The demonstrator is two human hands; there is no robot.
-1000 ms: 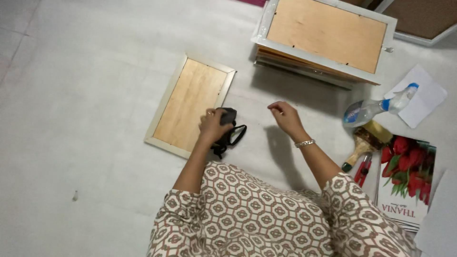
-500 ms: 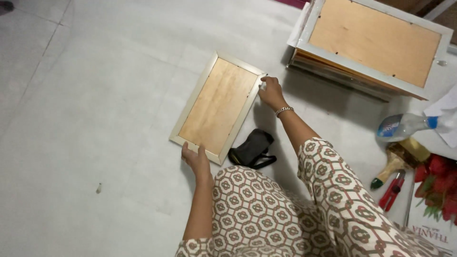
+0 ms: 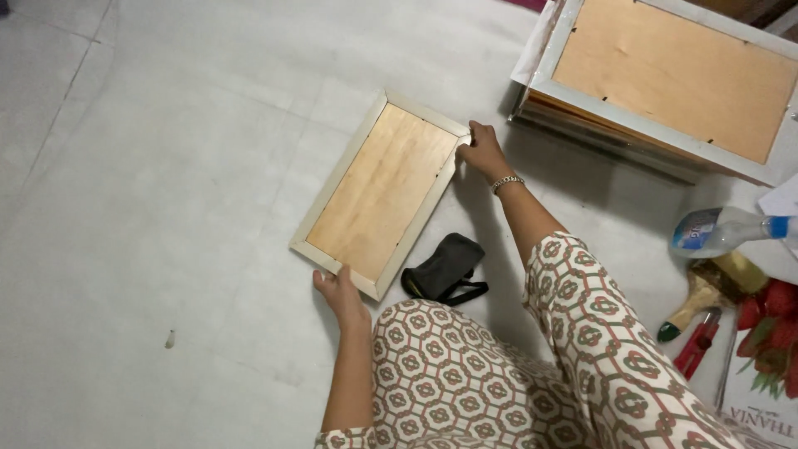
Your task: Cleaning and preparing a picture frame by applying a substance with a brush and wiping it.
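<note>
Flat on the floor (image 3: 166,166): frame (image 3: 378,193), left hand (image 3: 339,293) at near corner, right hand (image 3: 482,152) at far corner. Just right of frame: pouch (image 3: 442,268). Well right: bottle (image 3: 723,231), brush (image 3: 706,293).

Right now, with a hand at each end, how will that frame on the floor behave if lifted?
The frame likely lifts stiffly: rigid border, flat board back. Probably light, being thin. The left hand and right hand grip opposite corners, so it shouldn't tip.

Left hand (image 3: 339,293): forearm bare, reaching straight forward from the lap, fingers curled loosely, tips pressed at an edge. Right hand (image 3: 482,152): arm extended further forward and slightly right, patterned sleeve to the elbow, bracelet at the wrist, fingers bent, tips pinched at a corner. The hands lie well apart.
</note>
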